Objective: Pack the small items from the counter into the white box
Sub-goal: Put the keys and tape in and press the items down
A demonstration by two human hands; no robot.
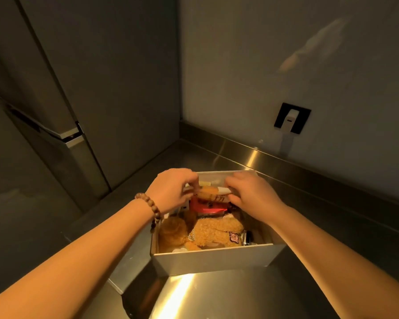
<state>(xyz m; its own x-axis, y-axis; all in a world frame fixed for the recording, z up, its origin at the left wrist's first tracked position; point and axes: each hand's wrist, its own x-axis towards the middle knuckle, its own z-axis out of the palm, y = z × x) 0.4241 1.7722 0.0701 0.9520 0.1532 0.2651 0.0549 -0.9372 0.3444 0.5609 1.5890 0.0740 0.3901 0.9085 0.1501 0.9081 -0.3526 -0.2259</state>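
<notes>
The white box (pixel 213 257) stands open on the steel counter (pixel 217 293). Inside lie a fluffy tan plush toy (pixel 213 231), a red packet (pixel 205 207) and other small items I cannot make out. Both hands reach into the far half of the box. My left hand (pixel 172 188), with a bead bracelet on its wrist, and my right hand (pixel 249 191) each pinch an end of a long white tube-like item (pixel 219 191) held across the box above the red packet. The fingertips of both hands are partly hidden behind it.
A tall grey fridge or cabinet (pixel 83 88) stands to the left of the counter. A steel upstand (pixel 263 157) runs along the wall behind the box. A black wall socket with a white plug (pixel 291 118) sits on the wall at right.
</notes>
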